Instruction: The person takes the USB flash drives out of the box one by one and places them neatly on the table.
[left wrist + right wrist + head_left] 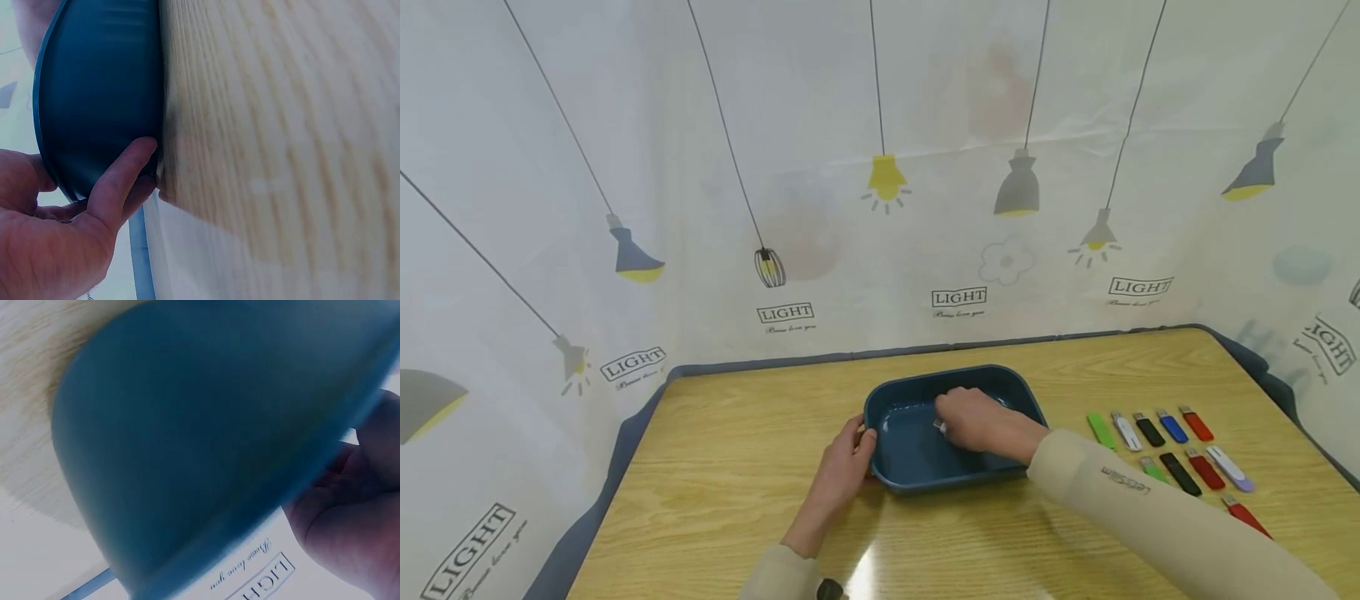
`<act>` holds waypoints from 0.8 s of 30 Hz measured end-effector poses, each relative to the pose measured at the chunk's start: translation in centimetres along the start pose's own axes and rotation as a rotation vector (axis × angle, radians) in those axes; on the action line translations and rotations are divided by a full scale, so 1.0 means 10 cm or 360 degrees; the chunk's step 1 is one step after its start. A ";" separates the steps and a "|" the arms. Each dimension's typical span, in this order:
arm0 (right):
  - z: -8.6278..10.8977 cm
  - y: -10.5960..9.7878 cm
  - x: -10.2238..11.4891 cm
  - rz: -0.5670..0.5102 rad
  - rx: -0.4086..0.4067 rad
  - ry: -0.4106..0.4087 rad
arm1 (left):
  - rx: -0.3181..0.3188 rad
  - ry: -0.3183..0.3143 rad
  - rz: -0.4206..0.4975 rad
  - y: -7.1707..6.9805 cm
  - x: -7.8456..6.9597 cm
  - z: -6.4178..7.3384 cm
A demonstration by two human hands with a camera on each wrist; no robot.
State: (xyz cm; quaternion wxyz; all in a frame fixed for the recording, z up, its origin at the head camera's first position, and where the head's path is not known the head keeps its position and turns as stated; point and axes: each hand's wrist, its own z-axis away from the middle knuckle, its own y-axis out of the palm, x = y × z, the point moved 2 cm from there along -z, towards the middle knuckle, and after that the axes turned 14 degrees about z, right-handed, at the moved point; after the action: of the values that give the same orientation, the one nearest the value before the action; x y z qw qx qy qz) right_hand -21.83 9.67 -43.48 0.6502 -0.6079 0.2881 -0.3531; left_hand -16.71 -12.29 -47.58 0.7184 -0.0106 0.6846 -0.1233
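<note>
A dark blue rectangular basin (917, 479) with rounded corners sits on the wooden table. My left hand (844, 462) holds its left end, the thumb at the rim and the fingers against the outer wall; the left wrist view shows this hand (75, 231) with fingertips low on the wall near the table. Inside the basin is my right hand (973, 418), fingers curled, pinching a small whitish USB flash drive (940, 427) whose silvery end shows at the fingertips. In the right wrist view the basin wall (187, 437) covers much of the right hand (356, 506).
Right of the basin lie several USB flash drives in loose rows, among them a green one (1101, 431), a blue one (1172, 426), a black one (1181, 473) and a red one (1247, 517). A curtain (850, 250) printed with lamps hangs behind the table (730, 475).
</note>
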 end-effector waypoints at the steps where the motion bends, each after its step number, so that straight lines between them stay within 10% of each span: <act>1: 0.02 -0.02 -0.01 -0.0008 -0.0014 -0.0002 | -0.0002 0.0002 -0.0010 0.00 0.00 0.00; 24: 0.56 -0.39 -0.17 -0.0324 -0.0217 0.0142 | 0.0005 0.0014 0.0021 0.00 0.02 -0.01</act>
State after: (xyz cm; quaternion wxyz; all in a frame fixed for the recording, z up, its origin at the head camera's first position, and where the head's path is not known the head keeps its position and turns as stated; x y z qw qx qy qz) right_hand -18.81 14.31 -39.13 0.5547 -0.6605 0.2767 -0.4236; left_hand -16.80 -12.30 -47.75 0.7162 -0.0044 0.6876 -0.1196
